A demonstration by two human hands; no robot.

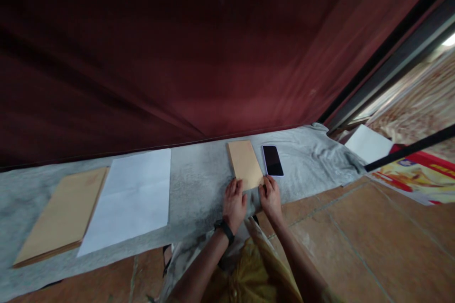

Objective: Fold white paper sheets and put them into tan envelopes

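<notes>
A small stack of brown paper (246,160) lies on the grey cloth in front of me, and its layered left edge shows. My left hand (234,202) grips its near left corner, fingers bent over the top. At the near right corner, my right hand (271,199) pinches the side with thumb and fingers. A dark-screened phone with a pale purple rim (273,160) lies flat just right of the stack, apart from the right hand. My left wrist wears a black watch.
A large white sheet (133,196) lies to the left, partly beside a bigger brown paper stack (64,215). The grey cloth (197,175) covers the long surface. A dark red curtain (213,57) hangs behind it. Metal bars, a white box (368,144) and a colourful printed carton (423,175) stand at right.
</notes>
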